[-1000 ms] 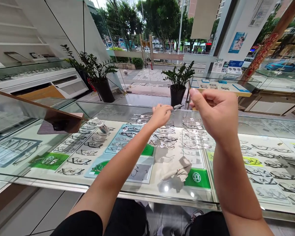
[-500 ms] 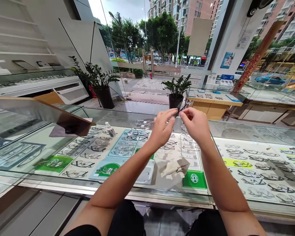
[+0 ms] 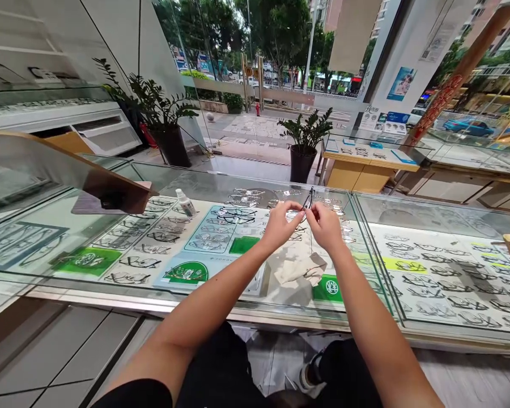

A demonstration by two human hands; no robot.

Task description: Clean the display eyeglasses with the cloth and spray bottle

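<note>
Counter (image 3: pixel 280 318): of glass, spectacles (image 3: pixel 236 216) displayed inside.
Dark eyeglasses (image 3: pixel 310 198): held up above the counter, between both hands.
Left hand (image 3: pixel 283 222): fingertips closed on the eyeglasses.
Right hand (image 3: pixel 326 225): also pinching them.

The head view looks forward and down, from near, over the bare left hand (image 3: pixel 283 222), bare right hand (image 3: pixel 326 226) and glass-topped table (image 3: pixel 289 321).

a glass counter (image 3: pixel 280 318) bears bottle (image 3: pixel 186 204) and cloth (image 3: pixel 295 271)
</note>
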